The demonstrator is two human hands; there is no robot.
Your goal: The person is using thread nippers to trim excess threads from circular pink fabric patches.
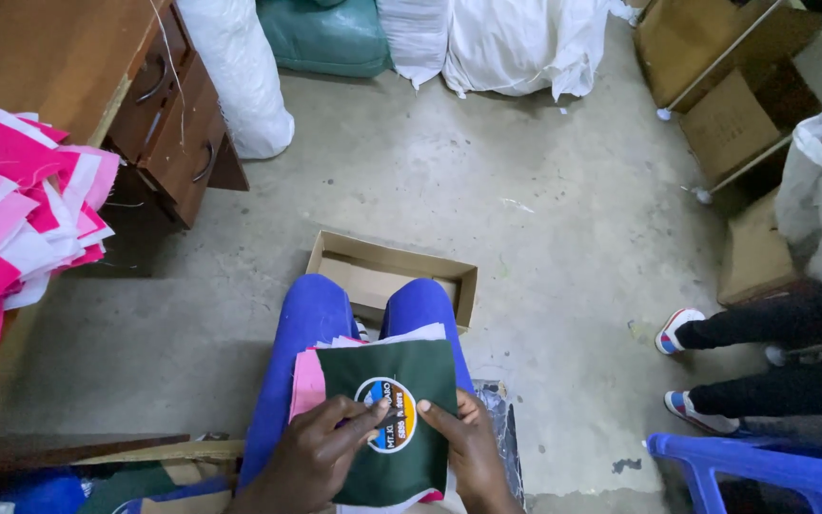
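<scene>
Pink and white cloths [308, 381] mostly hidden under the green piece [394, 419] — wrists and blue chair [763, 468] edge-cropped, seemingly.

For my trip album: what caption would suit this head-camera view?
Seated person's left hand and right hand hold a dark green fabric piece with round badge, above a cardboard box.

Under the fingertips [378, 407] lies a dark green cloth piece [387, 381] bearing a round badge [394, 417] of blue, orange and black, rimmed white. Beneath it, left of the fingers, shows pink fabric [305, 383]; beyond them, blue trousers [311, 314].
</scene>
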